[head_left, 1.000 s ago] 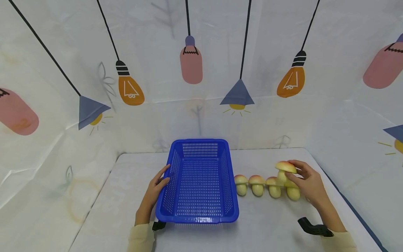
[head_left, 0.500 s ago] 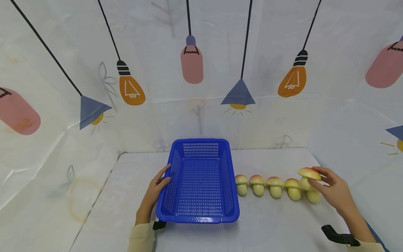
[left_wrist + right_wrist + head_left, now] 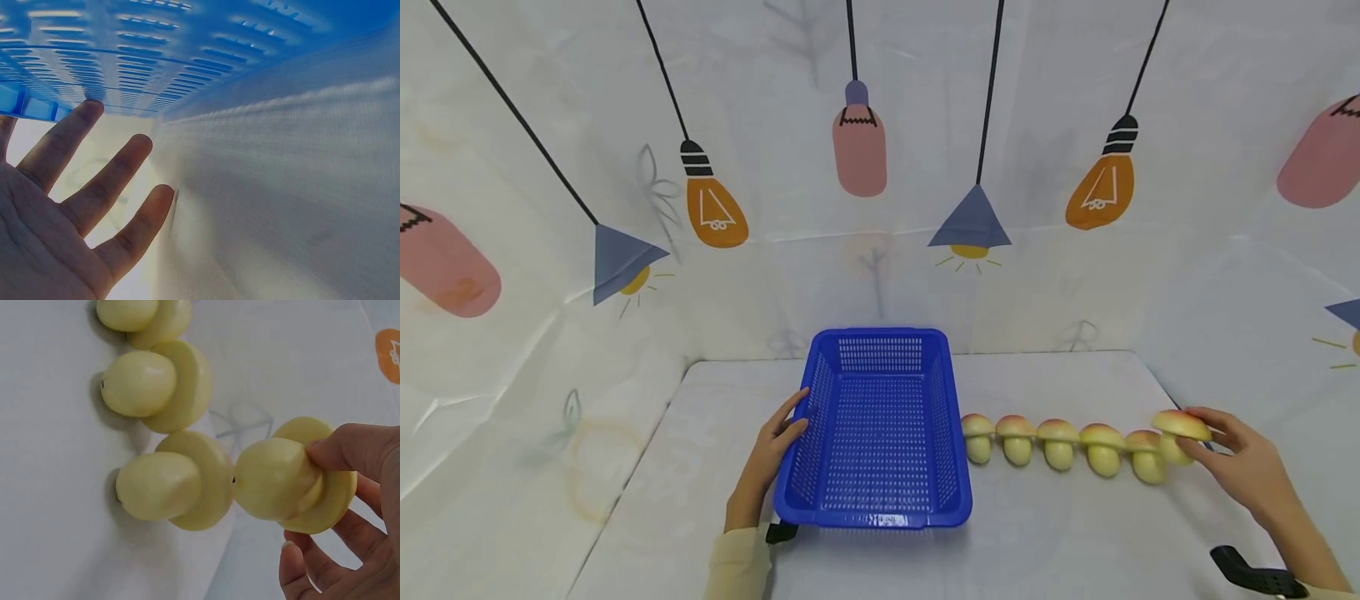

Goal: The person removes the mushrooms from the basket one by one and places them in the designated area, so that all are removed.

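Note:
My right hand pinches a toy mushroom by thumb and fingers, at the right end of a row of similar mushrooms. In the right wrist view the held mushroom has its stem end against or very near the cap of the end mushroom. My left hand rests at the left rim of a blue perforated plastic basket. The left wrist view shows that hand's fingers straight and spread beside the basket's slotted wall, one fingertip at it.
Several yellow mushrooms with reddish caps line the white table from the basket's right side. Behind stands a pale wall sheet printed with lamps. The table's right edge lies close to my right hand.
My right hand has moved right with its mushroom, past the row's end, uncovering the end mushroom of the row. The left hand and basket have stayed put.

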The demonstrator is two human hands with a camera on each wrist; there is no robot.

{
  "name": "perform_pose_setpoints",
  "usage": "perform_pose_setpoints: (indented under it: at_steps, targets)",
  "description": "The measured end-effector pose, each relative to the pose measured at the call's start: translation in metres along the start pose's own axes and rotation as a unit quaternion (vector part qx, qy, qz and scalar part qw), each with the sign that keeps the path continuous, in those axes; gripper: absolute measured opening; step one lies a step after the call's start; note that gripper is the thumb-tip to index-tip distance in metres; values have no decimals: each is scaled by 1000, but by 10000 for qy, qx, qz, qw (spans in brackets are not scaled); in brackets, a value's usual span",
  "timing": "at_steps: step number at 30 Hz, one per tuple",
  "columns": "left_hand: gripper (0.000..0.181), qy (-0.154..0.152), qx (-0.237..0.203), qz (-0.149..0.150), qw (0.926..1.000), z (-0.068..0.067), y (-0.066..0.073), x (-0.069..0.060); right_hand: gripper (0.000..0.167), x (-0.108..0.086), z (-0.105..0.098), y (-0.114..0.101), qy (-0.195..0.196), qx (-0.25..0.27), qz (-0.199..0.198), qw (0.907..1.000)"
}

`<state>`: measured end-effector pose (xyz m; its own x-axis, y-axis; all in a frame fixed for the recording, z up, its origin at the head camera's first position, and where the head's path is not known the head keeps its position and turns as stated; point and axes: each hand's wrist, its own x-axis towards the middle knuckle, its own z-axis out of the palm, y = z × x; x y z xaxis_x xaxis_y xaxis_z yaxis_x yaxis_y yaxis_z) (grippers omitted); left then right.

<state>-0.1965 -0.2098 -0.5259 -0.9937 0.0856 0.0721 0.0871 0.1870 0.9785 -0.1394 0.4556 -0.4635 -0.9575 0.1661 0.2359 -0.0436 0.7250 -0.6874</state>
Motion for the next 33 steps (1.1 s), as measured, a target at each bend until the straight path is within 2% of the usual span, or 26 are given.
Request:
perform_pose_setpoints:
  at_steps: [5,17,23,30,33]
  targets:
    - [55,28,79,-24,10000,0,-1,3,57,3,-6,7,91,-382,230,9990]
    - [56,17,73,-54,10000,0,-1,3,64,5,-10,25,53,-516,676,9964]
    - [56,0,-26,-31,10000,-1,-2,2,61,4,-8,41,83,-366,610,9974]
    - [56,0,-6,-27,10000,0,-2,0,45,0,-2,58,65,-128,476,9988]
    - [56,26,-7,-42,10000,0,-1,0,53,-2,0,63,-107,-198,571,9981]
